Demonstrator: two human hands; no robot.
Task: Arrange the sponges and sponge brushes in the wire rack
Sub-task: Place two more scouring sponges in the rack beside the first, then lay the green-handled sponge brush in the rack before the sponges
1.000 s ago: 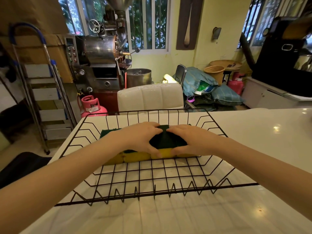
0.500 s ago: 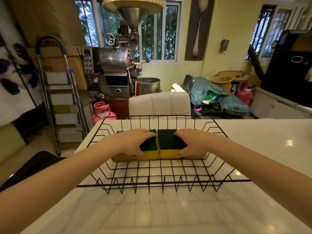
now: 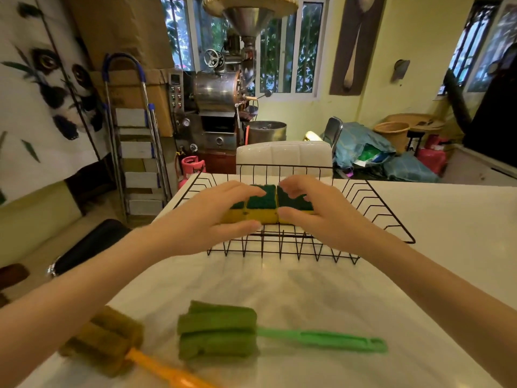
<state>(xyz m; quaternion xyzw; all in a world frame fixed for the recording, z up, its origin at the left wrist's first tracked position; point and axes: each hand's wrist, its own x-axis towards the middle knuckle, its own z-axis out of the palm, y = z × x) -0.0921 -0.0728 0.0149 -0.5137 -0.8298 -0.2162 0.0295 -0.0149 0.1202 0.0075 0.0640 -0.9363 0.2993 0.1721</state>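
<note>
A black wire rack (image 3: pixel 378 212) sits on the white table. Two yellow sponges with green scrub tops lie side by side inside it, the left sponge (image 3: pixel 261 206) touching the right sponge (image 3: pixel 294 202). My left hand (image 3: pixel 216 217) arches over the left one, fingers on top and thumb low in front. My right hand (image 3: pixel 321 217) hovers over the right one with fingers curled and apart. Near me on the table lie a green sponge brush (image 3: pixel 218 331), handle pointing right, and a brown sponge brush with an orange handle (image 3: pixel 107 338) under my left forearm.
The white table (image 3: pixel 447 247) ends at a slanted left edge beside the brown brush. A white chair back (image 3: pixel 284 154) stands just behind the rack. A stepladder (image 3: pixel 137 147), a metal roasting machine (image 3: pixel 221 107) and a pink gas cylinder (image 3: pixel 191 165) stand beyond.
The view has pulled back and tilted down, bringing both brushes into sight. My hands have loosened from pressing the sponges together, and their fingers now lift and spread.
</note>
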